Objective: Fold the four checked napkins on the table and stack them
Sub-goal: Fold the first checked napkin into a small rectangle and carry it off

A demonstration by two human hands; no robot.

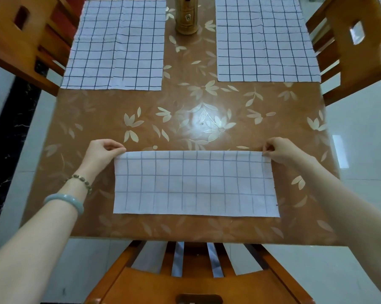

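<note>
A white checked napkin (195, 183) lies folded in half near the front edge of the table, its fold along the far side. My left hand (101, 153) pinches its far left corner. At the far right corner, my right hand (280, 150) pinches the cloth too. Two more checked napkins lie flat and unfolded farther back: one at the back left (117, 44), one at the back right (264, 38). No other napkin is in view.
The table (185, 110) has a brown cover with pale leaf print. A wooden cylindrical holder (186, 15) stands at the back centre between the two flat napkins. Wooden chairs stand at the left (22, 36), right (352, 47) and front (194, 279) of the table.
</note>
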